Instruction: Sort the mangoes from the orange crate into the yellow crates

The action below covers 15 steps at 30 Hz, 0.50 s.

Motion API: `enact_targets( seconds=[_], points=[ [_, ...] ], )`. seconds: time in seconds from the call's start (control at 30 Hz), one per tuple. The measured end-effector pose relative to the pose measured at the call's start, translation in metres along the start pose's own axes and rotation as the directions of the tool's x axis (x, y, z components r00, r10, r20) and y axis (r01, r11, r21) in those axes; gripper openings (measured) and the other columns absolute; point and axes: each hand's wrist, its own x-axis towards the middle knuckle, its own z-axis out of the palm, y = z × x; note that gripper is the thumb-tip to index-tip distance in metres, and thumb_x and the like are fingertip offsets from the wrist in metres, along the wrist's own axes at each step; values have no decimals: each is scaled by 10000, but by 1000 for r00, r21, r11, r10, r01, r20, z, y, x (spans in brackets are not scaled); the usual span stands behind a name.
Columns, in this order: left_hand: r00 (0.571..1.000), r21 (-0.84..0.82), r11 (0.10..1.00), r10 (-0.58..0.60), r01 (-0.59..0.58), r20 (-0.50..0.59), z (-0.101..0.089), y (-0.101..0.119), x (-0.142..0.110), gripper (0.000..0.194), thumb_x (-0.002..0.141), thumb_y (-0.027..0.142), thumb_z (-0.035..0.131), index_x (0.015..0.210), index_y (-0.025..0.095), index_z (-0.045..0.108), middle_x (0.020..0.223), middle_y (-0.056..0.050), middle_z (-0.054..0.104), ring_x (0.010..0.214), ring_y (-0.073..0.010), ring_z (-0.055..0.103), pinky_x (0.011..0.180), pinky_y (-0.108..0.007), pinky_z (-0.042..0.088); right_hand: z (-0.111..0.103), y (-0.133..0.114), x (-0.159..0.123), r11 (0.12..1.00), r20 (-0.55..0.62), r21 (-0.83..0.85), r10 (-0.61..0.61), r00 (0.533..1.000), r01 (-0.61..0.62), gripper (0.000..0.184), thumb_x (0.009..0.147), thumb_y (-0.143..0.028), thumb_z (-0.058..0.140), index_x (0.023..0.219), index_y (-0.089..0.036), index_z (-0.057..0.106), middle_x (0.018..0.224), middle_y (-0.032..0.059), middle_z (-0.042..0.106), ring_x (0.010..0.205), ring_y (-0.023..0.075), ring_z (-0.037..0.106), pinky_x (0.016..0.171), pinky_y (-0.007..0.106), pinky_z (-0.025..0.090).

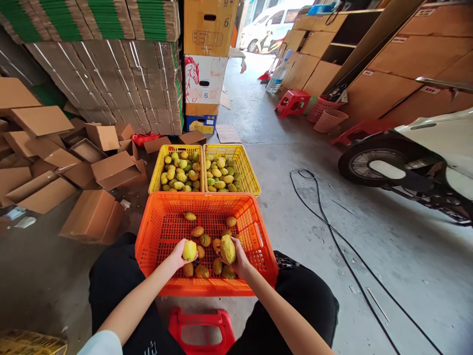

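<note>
**One yellow fruit (189,250) and one yellow-green fruit (228,249), held over an orange crate (207,288)**

Held fruit: two, one per hand, both over the near half of the orange crate. The yellow fruit, smooth and rounded, is gripped by the left hand (180,254), its fingers curled and clamped round the sides. The yellow-green fruit, larger and ribbed, is gripped by the right hand (240,257); its fingers are closed about it, the tips partly hidden, and its long axis is roughly upright.

Loose fruit (202,271): about a dozen, part-hidden by the hands, spread over the crate floor. One is placed near the far edge; most are gathered from the middle toward the near edge and right side.

Yellow crates: two, set side by side just beyond the orange crate's far edge, a left crate (154,173) and a right crate (253,173). Both are heaped with green and yellow fruit (181,176), too overlapped to be counted.

Surroundings: one red stool (201,319) is seen below the near edge. Several opened cardboard boxes (86,213) are strewn to the left; one looped black cable (327,224) is laid to the right.
</note>
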Motion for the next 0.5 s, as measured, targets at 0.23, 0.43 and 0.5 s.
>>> enact_targets(
  seconds=[0.23, 0.43, 0.5],
  points=[
    [999, 62, 998, -27, 26, 28, -4, -2, 4, 284, 932, 382, 533, 830, 124, 589, 673, -97, 657, 570, -175, 660, 533, -283, 590, 3, 2, -5, 995, -17, -95, 29, 999, -30, 282, 857, -443, 622, 990, -196, 645, 794, 51, 730, 699, 212, 714, 575, 290, 559],
    [996, 198, 976, 80, -87, 42, -4, -5, 1, 190, 832, 286, 703, 819, 137, 587, 691, -71, 657, 586, -166, 657, 551, -285, 592, 7, 3, -8, 991, -24, -132, -31, 999, 27, 343, 780, -404, 745, 1041, -222, 617, 783, 12, 707, 685, 195, 697, 619, 303, 574],
    [993, 206, 971, 111, -117, 42, -3, -6, 2, 158, 825, 248, 696, 815, 149, 573, 691, -60, 648, 577, -157, 644, 544, -279, 585, 7, 1, -9, 996, -43, -94, -7, 999, 3, 299, 803, -400, 716, 1012, -213, 612, 754, 16, 701, 682, 199, 702, 654, 317, 583]
  ],
)
